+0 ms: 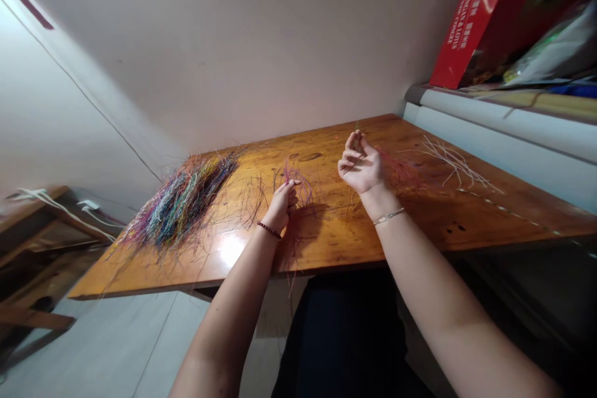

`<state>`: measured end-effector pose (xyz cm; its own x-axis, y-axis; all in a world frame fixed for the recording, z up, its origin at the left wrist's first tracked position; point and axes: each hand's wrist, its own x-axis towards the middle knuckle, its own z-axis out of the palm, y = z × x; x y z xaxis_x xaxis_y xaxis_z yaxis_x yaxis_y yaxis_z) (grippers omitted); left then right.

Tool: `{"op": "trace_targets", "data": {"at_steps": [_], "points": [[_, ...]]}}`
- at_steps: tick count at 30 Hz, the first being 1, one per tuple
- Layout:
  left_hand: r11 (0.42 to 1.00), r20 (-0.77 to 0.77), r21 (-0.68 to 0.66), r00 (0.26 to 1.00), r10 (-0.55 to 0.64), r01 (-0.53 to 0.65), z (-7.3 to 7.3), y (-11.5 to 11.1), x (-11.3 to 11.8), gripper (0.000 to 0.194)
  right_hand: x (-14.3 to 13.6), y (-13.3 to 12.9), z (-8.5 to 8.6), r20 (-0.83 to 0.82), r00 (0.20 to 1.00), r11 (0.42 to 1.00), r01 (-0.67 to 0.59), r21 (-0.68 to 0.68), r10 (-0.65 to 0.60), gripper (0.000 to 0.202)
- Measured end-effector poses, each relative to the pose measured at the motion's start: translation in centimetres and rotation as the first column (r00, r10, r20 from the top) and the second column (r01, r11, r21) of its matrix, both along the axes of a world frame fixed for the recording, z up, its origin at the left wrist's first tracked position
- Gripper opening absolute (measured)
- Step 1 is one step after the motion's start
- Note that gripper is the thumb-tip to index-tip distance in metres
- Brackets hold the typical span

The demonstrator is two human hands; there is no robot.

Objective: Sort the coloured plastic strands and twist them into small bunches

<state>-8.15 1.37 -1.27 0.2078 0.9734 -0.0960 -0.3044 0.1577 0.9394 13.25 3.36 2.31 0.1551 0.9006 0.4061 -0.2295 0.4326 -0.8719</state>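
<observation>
My left hand (283, 202) is closed in a fist over the table, gripping a small bundle of thin purple and pink strands (305, 193) that fan out above and below it. Higher up and to the right, my right hand (361, 165) is turned palm up with its fingertips pinched together. A faint thin greenish strand (357, 126) pokes up from that pinch; the rest of it is hidden by the fingers. Dark thin strands (253, 199) lie loose left of my left hand. Beside my right wrist is a loose pile of reddish strands (405, 168).
On the left of the wooden table (345, 242) lies a large heap of multicoloured strands (180, 202). Several white strands (457, 165) are spread at the right. A red box (471, 25) stands on a ledge (504, 127) at the right. A wall (280, 43) rises behind.
</observation>
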Motion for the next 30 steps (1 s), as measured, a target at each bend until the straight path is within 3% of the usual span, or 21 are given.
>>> {"op": "trace_targets", "data": {"at_steps": [3,7,14,20,30], "points": [[0.999,0.015,0.036,1.000,-0.023,0.022,0.5,-0.5,0.3,0.037,-0.9,0.1,0.0,-0.051,0.992,0.991,-0.121,-0.059,0.118,0.036],[0.995,0.029,0.090,0.998,-0.051,0.048,1.0,-1.0,0.5,0.043,-2.9,-0.2,-0.5,-0.103,0.941,0.931,-0.334,-0.144,0.322,0.027],[0.991,-0.037,0.115,0.998,-0.059,0.063,0.7,-1.0,0.8,0.044,-5.0,-1.0,-1.2,-0.167,0.864,0.830,-0.503,-0.243,0.474,0.020],[0.986,-0.093,0.135,0.992,-0.084,0.096,0.7,-1.1,0.8,0.042,-5.4,-0.9,-1.4,-0.189,0.858,0.814,-0.513,-0.271,0.478,0.018],[0.990,-0.071,0.124,0.996,-0.062,0.071,0.8,-1.1,0.7,0.040,-5.9,-1.0,-1.5,-0.205,0.897,0.838,-0.440,-0.322,0.392,0.018]]}}
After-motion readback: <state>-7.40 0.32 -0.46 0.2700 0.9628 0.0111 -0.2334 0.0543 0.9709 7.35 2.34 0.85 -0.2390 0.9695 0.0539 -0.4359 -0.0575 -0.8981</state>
